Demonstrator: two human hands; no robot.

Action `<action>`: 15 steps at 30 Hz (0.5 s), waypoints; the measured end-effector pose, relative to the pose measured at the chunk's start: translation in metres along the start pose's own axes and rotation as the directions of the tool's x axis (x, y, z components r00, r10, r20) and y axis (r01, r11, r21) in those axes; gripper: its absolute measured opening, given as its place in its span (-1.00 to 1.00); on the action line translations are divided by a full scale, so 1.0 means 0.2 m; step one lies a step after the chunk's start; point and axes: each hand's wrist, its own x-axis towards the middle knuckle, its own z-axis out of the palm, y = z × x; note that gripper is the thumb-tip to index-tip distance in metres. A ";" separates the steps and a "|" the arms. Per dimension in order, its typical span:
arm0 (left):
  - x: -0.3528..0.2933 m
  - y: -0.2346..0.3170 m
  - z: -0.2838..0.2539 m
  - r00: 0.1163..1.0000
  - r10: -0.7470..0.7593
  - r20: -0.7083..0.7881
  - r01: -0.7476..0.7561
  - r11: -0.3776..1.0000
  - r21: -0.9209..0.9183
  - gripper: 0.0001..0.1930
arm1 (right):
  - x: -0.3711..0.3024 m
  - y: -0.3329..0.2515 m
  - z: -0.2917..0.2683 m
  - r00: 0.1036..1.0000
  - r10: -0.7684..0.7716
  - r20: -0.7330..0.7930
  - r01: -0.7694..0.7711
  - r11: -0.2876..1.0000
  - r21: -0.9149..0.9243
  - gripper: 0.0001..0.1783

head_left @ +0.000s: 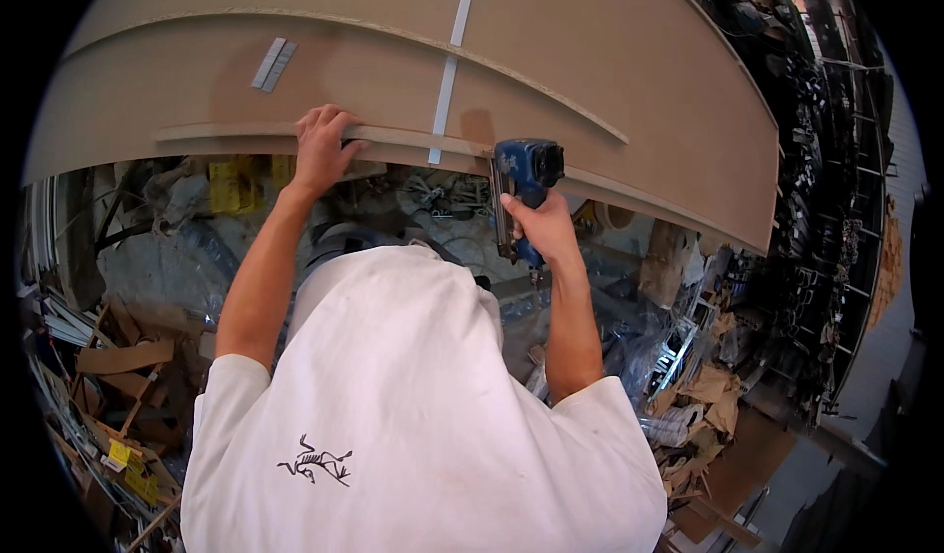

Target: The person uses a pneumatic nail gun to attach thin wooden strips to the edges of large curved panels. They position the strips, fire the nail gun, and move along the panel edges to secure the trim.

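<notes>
Nail gun [534, 165], blue and black, pale marks too small to read: held at the near edge of a brown panel [383, 76], clamped in the right hand [547, 227]. Wooden strip [408, 138], narrow: laid along that edge, touched by the left hand [324, 152]; whether pinched cannot be told. Dark emblem [317, 462]: borne on white shirt [413, 356].

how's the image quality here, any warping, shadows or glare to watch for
Head view: fisheye warping bows the far wood strip, with black corners all round; head view: soft shadows fall on the brown panel near the left hand and blue nail gun; head view: bright glare marks the floor clutter at right, while detail fades in the dark racking.
</notes>
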 end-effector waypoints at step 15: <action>0.00 -0.29 -0.36 0.995 -0.004 0.102 -0.009 0.991 0.134 -0.66 | -0.15 -0.04 0.09 0.999 0.000 0.041 -0.007 0.987 0.158 -0.73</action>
